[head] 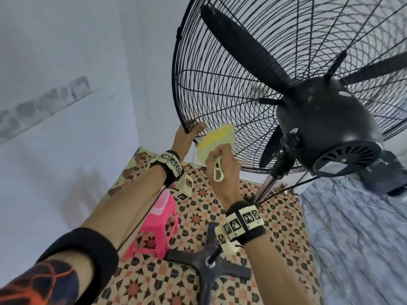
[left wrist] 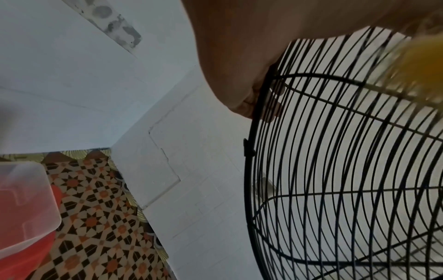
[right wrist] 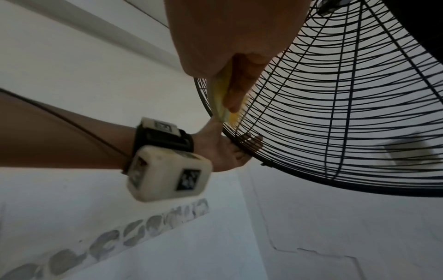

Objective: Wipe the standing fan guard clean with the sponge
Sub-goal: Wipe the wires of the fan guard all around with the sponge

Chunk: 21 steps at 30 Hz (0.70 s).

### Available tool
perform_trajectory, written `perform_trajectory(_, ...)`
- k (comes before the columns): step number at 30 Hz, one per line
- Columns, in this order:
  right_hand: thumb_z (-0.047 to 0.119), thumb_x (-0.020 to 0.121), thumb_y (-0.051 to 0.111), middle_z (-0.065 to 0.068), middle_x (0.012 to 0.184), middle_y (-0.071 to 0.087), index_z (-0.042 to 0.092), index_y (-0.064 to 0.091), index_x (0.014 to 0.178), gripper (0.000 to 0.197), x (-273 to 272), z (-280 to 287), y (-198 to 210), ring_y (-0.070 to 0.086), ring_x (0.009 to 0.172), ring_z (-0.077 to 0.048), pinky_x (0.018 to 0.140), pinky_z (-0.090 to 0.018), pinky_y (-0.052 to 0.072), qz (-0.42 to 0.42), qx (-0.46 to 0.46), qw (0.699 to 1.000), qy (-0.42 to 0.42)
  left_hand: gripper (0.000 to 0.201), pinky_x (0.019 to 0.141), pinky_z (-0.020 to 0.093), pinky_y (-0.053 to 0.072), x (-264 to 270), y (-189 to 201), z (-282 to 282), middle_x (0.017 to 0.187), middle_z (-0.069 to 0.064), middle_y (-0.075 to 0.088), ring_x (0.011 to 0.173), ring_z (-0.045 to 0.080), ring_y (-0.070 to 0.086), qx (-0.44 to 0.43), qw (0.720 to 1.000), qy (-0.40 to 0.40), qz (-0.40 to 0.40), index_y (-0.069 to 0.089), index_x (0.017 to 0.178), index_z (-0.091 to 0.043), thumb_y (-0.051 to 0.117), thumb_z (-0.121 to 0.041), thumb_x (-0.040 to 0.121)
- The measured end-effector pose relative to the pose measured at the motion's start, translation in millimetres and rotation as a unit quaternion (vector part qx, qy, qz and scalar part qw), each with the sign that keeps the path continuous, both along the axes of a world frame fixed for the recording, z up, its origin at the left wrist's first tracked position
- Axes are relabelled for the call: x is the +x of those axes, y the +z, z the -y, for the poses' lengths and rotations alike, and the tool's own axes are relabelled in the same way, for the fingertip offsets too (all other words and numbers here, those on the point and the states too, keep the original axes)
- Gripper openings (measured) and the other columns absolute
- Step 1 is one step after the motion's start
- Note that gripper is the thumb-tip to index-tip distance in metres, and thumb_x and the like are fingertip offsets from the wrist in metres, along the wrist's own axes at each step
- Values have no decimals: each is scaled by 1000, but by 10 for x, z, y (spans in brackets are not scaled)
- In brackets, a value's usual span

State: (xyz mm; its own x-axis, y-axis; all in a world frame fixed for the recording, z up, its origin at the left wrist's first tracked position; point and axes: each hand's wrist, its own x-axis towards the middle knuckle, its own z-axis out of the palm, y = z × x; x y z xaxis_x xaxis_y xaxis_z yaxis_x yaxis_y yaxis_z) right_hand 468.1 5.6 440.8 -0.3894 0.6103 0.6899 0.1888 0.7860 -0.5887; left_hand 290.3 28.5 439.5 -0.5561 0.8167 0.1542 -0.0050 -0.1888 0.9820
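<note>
The black wire fan guard (head: 220,69) fills the upper right of the head view, seen from behind, with the motor housing (head: 328,126) and blades inside. My left hand (head: 187,135) grips the guard's lower rim, fingers curled round the wires (right wrist: 249,141). My right hand (head: 222,159) grips a yellow sponge (head: 217,139) with a white loop handle and presses it against the guard just right of the left hand. In the right wrist view the sponge (right wrist: 223,98) lies flat on the wires under my fingers. The left wrist view shows the guard (left wrist: 335,170) close up.
The fan's black cross base (head: 211,263) and pole stand on a patterned floor (head: 275,238). A pink stool (head: 154,230) with a clear plastic box (left wrist: 26,199) on it sits at the left. White walls close in on the left and behind; grey fabric (head: 356,238) lies at the right.
</note>
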Motion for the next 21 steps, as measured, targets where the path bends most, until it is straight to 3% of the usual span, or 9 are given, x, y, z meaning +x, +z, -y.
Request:
perform_trajectory(2,8,101,53,3,72,56,14,43,102,11,0,-74,-93,56,51,-10,41,-31,45,27,5,1000,-7,66,101,28,50,4,-1,-3,106,-16,73,103,-1,67,-3,1000,-4,0,69,105,-32,77,-82,62)
perform_trajectory(5,14,102,55,6,69,59,23,41,103,16,152,-208,-395,58,51,-7,39,-27,47,89,-42,991,-95,47,111,40,47,-31,5,-30,109,-11,70,108,7,65,-11,1000,-12,-23,68,105,-30,72,-67,76)
perform_trajectory(7,15,100,57,8,69,60,20,47,101,12,209,-203,-495,55,50,-3,40,-23,41,80,-64,986,-132,41,113,42,46,-51,-23,-45,107,-10,69,104,6,64,-11,999,-10,-35,67,107,-26,69,-59,81)
perform_trajectory(9,18,101,55,9,70,61,16,54,101,2,149,-171,-426,53,50,3,39,-21,40,66,-47,991,-109,43,107,33,51,-42,-44,-49,100,-16,69,97,0,64,-11,999,-6,-41,66,106,-24,68,-59,83)
perform_trajectory(12,22,104,45,6,71,63,13,59,102,17,-16,-146,-214,56,49,-4,39,-17,41,61,44,996,-45,48,80,11,48,-34,-19,-44,78,-31,64,78,-11,59,-10,999,-5,-53,61,93,-31,68,-74,74)
perform_trajectory(13,25,104,42,6,70,62,12,59,102,21,-47,-160,-185,55,48,-3,40,-14,38,58,51,996,-42,53,81,12,47,-42,-20,-44,79,-30,65,80,-10,60,-8,999,-4,-54,61,93,-32,69,-80,71)
perform_trajectory(16,24,102,47,10,70,59,9,58,100,19,17,-236,-287,47,50,12,41,-9,35,45,10,995,-83,83,100,30,50,-82,-75,-79,105,-14,71,105,7,65,0,999,5,-51,67,112,-25,69,-91,62)
perform_trajectory(18,16,101,52,9,70,60,10,57,100,8,106,-285,-375,48,51,10,42,-9,34,47,-20,992,-116,100,108,37,48,-88,-102,-89,120,-3,71,118,16,64,2,999,8,-54,64,126,-16,69,-92,60)
perform_trajectory(21,14,102,51,4,70,65,10,59,101,8,133,-286,-253,56,48,0,38,-18,42,23,-10,995,-93,107,101,29,48,-52,-94,-88,121,-4,70,116,13,64,-1,999,16,-45,63,128,-15,68,-95,57)
